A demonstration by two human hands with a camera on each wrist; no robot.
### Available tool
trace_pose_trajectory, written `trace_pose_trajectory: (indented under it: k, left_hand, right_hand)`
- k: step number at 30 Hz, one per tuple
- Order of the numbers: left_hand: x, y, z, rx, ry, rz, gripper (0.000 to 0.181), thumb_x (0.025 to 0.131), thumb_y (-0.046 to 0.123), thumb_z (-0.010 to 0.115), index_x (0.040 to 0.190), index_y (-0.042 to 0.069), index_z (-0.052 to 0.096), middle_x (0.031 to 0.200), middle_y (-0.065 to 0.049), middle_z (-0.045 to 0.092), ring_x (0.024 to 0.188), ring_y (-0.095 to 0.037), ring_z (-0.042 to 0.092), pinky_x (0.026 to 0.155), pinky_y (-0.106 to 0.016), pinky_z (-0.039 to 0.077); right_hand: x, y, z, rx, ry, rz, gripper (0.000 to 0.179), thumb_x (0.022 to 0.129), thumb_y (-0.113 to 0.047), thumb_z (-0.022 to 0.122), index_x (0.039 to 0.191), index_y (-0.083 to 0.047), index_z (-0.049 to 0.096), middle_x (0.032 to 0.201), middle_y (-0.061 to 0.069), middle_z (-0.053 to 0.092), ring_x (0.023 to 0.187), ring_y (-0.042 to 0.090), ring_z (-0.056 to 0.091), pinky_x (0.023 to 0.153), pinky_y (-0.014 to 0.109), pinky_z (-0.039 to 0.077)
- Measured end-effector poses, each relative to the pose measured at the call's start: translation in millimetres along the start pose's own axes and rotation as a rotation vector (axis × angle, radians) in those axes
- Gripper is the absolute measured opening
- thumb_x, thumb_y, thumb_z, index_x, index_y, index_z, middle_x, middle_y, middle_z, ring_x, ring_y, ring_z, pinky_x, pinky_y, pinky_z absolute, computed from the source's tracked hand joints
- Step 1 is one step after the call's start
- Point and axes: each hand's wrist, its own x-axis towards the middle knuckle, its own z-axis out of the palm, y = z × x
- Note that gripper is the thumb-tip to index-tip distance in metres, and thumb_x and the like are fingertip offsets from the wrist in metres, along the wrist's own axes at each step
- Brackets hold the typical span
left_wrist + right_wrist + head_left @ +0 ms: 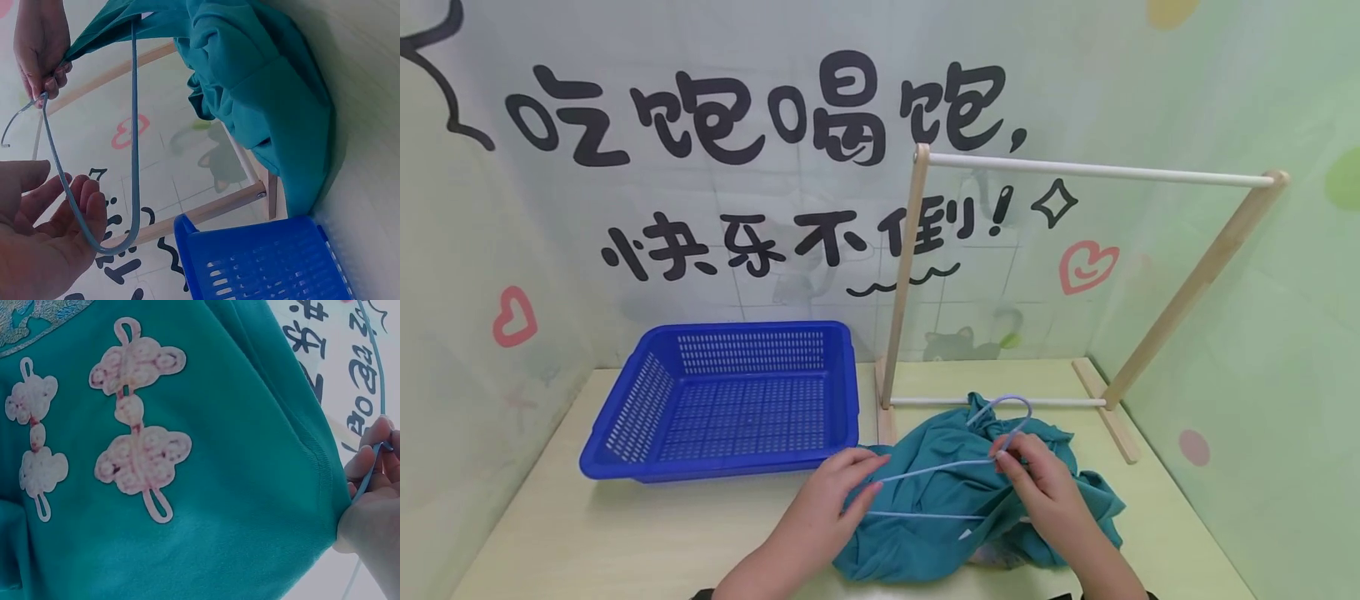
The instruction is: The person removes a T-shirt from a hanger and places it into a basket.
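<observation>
Basket, blue, sits on a table. Right of it, a teal shirt lies bunched, partly hiding a wooden rack's lower bar. Also right of the basket, the right hand pinches a hanger; the left hand's fingers touch it, loosely bent, thumb apart. Writing above the basket reads 吃饱喝饱,快乐不倒!

Head view: bright, even, diffuse light. Soft shadow below front edge of basket, on table. Wide-angle distortion: posts of rack splay. Lettering crisp. Left wrist: dimmer, muted, low contrast; soft shadow along cloth. Right wrist: cloth dull, prints slightly soft; wall washed near-white, right hand pale.
</observation>
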Motion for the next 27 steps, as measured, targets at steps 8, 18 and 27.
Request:
trace_pose_trajectory:
  k: [8,18,27]
  left_hand:
    - [-4.7,-3.4,9.3,-0.080,-0.022,-0.009,0.018,0.095,0.017,0.057,0.104,0.013,0.072,0.090,0.012,0.059,0.079,-0.001,0.050,0.067,-0.018,0.047]
    - [-9.2,-7.1,8.9,-0.134,0.115,-0.031,0.012,0.090,0.009,0.064,0.096,0.012,0.073,0.086,0.014,0.056,0.071,0.000,0.048,0.057,-0.016,0.045]
    - [-8.3,-11.4,0.3,-0.157,0.233,-0.018,0.012,0.086,0.004,0.067,0.090,0.013,0.074,0.082,0.015,0.056,0.065,0.002,0.047,0.052,-0.016,0.044]
  right_hand:
    - [-3.2,0.3,4.6,-0.004,-0.003,-0.053,0.021,0.098,-0.003,0.047,0.089,-0.020,0.056,0.094,-0.001,0.059,0.084,0.009,0.050,0.067,0.024,0.046]
    - [-3.8,6.6,-3.7,-0.131,0.122,-0.107,0.039,0.085,0.001,0.066,0.121,-0.013,0.059,0.120,0.003,0.062,0.117,-0.001,0.047,0.098,0.009,0.034]
    - [-5.3,19.2,-11.7,-0.151,0.250,0.052,0.024,0.084,0.004,0.066,0.103,-0.010,0.069,0.101,0.006,0.068,0.099,-0.005,0.056,0.088,0.003,0.038]
